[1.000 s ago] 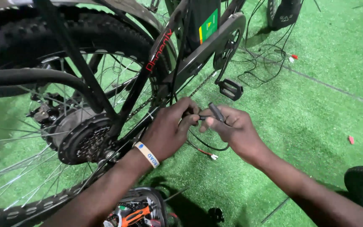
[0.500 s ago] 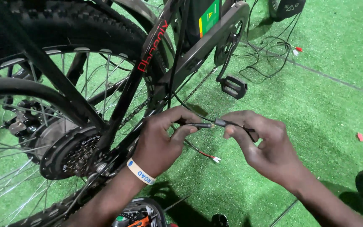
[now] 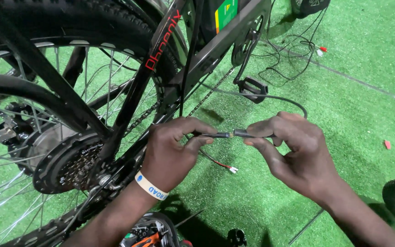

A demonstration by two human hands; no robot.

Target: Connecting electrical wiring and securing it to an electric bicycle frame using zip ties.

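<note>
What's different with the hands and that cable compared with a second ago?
The two cable plugs, joined or close together a second ago, now sit apart with a small gap: the left hand pinches one plug, the right hand the other plug. Both hands kept their grip. The bicycle and red-tipped wire stayed put.

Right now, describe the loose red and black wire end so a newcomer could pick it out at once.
Start at the rear wheel of the black bike. Just right of it the hands, left and right, hold two black plugs tip to tip. The red and black wire hangs below that joint, over green turf; unlike the plugs, it is unheld and ends in a small white connector.
</note>
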